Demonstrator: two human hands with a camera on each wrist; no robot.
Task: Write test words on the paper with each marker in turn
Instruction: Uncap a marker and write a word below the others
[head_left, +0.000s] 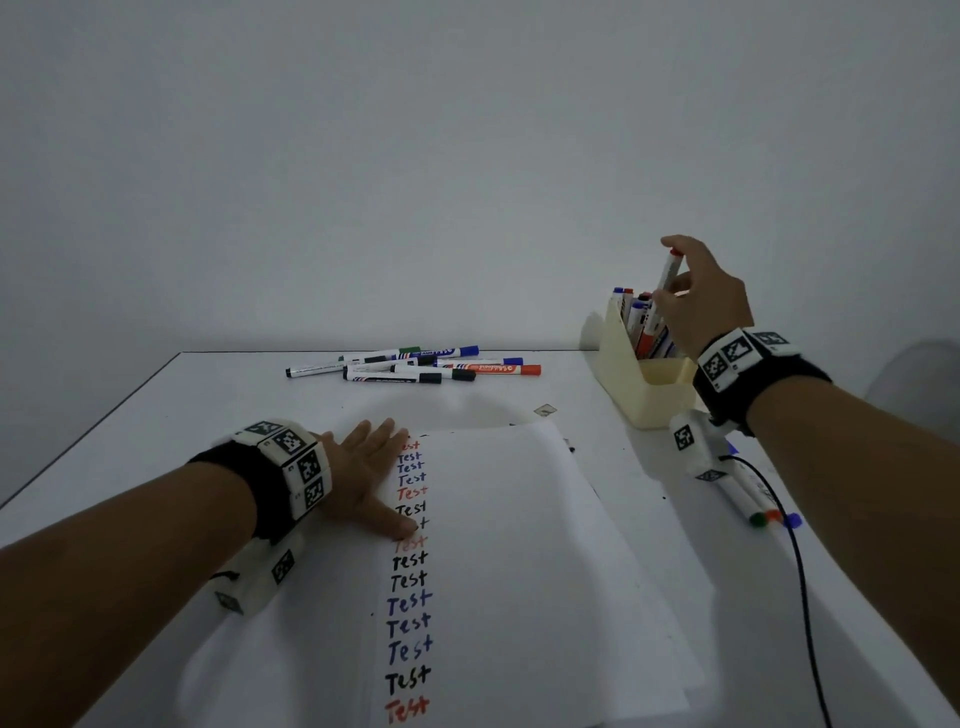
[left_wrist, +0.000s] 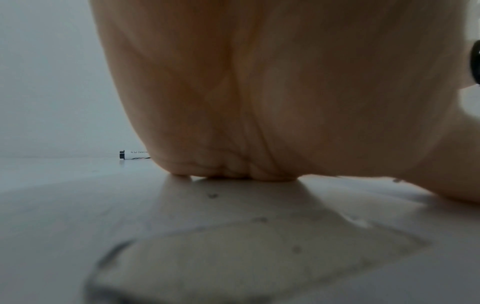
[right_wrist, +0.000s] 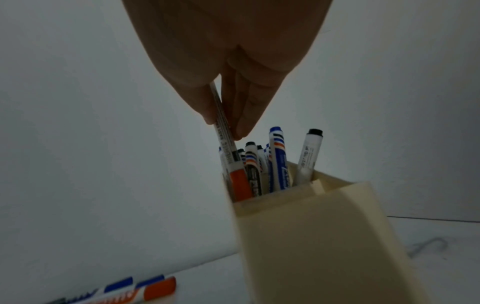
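White paper (head_left: 498, 545) lies on the table with a column of "Test" words in red, black and blue. My left hand (head_left: 366, 475) lies flat on the paper's left edge, fingers straight; its palm (left_wrist: 259, 102) fills the left wrist view. My right hand (head_left: 701, 291) pinches a red-capped marker (head_left: 667, 280) over the cream holder (head_left: 644, 384). In the right wrist view the thumb and fingers grip that marker (right_wrist: 226, 144), whose red cap end sits among several markers in the holder (right_wrist: 324, 236).
A pile of loose markers (head_left: 415, 364) lies at the back of the table, seen partly at the bottom of the right wrist view (right_wrist: 145, 290). More markers (head_left: 758, 499) and a black cable (head_left: 800, 582) lie right of the paper. A wall stands behind.
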